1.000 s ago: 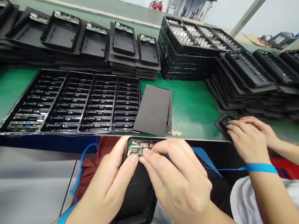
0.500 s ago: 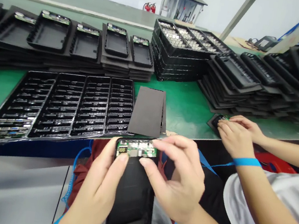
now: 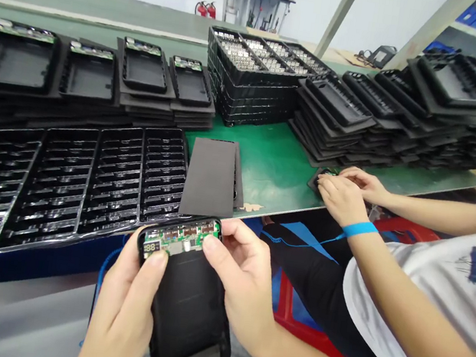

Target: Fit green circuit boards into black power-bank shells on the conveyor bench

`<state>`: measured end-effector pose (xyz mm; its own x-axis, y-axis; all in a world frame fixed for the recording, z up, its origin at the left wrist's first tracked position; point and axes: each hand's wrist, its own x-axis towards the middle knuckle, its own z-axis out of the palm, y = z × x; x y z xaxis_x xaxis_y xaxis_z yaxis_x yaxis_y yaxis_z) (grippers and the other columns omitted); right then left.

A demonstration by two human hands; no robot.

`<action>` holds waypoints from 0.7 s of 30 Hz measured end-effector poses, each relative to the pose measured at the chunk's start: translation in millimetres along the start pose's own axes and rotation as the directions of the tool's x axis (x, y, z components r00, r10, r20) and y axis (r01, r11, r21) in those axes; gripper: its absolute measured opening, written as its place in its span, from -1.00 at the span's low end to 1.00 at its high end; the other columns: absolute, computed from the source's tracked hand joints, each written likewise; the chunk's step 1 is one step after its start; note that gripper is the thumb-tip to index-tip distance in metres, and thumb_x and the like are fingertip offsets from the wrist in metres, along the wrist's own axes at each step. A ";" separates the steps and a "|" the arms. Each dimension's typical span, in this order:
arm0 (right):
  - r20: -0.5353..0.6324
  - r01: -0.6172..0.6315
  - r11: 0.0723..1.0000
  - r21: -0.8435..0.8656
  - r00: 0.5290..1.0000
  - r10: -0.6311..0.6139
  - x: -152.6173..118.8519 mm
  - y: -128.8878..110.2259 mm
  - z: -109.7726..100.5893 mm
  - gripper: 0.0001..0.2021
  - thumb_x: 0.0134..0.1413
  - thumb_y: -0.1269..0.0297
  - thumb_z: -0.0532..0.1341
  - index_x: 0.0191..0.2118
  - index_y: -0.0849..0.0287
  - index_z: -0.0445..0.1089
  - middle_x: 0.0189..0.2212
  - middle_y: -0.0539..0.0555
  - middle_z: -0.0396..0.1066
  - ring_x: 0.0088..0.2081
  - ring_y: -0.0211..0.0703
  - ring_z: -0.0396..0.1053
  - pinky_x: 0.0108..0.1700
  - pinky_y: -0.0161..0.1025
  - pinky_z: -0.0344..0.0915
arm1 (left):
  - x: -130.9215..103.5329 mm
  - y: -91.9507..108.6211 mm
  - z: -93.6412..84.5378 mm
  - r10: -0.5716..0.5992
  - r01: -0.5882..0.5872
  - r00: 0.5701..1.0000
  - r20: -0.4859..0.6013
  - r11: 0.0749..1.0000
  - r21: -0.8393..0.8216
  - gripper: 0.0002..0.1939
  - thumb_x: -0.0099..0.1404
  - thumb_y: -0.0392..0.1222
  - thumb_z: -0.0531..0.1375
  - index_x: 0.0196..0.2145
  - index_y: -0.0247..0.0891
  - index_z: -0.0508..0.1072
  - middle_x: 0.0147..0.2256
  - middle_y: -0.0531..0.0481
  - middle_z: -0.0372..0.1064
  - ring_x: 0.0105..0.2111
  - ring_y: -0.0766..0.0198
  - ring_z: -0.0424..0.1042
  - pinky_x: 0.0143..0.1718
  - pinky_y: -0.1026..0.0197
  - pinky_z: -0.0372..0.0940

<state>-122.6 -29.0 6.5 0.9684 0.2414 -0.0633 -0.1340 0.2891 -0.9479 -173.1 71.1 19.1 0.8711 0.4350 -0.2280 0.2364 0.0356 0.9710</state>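
Close in front of me is a black plastic power bank case (image 3: 191, 309), tilted, with its open inside facing up. A green circuit board (image 3: 182, 237) with a small digit display lies along its top end. My left hand (image 3: 126, 299) grips the case's left edge, thumb on the board's lower left corner by the display. My right hand (image 3: 247, 281) holds the upper right side, its thumb pressing on the board's right end and its fingers behind the rim. The fingers under the case are hidden.
A black compartment tray (image 3: 72, 177) lies at left on the green bench, beside dark foam sheets (image 3: 211, 177). Cases with boards (image 3: 142, 66) line the back left. Stacked trays (image 3: 261, 80) stand mid-bench, more cases (image 3: 339, 101) at right. A co-worker's hands (image 3: 347, 195) work at right.
The view has swung to the right. The case has tilted in my hands, and my right hand has closed in, its thumb moving from below the board onto the board's right end.
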 end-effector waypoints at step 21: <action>0.131 0.218 0.948 -0.232 0.973 -0.192 -2.6 5.8 -13.1 -0.60 0.05 0.36 0.21 0.05 0.01 0.30 -0.18 0.04 0.36 -0.25 -0.24 0.35 -0.21 -0.28 0.33 | 1.3 -12.8 -5.2 0.059 -0.052 0.995 -0.086 0.995 0.082 -0.57 0.23 0.09 0.08 0.01 -0.07 0.34 0.02 0.07 0.36 0.07 0.15 0.25 -0.02 0.30 0.29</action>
<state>-123.1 -40.1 -2.9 0.9400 0.3006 0.1613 0.1332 0.1120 -0.9847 -177.2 75.9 6.7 0.8433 0.5121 -0.1630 0.2250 -0.0611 0.9724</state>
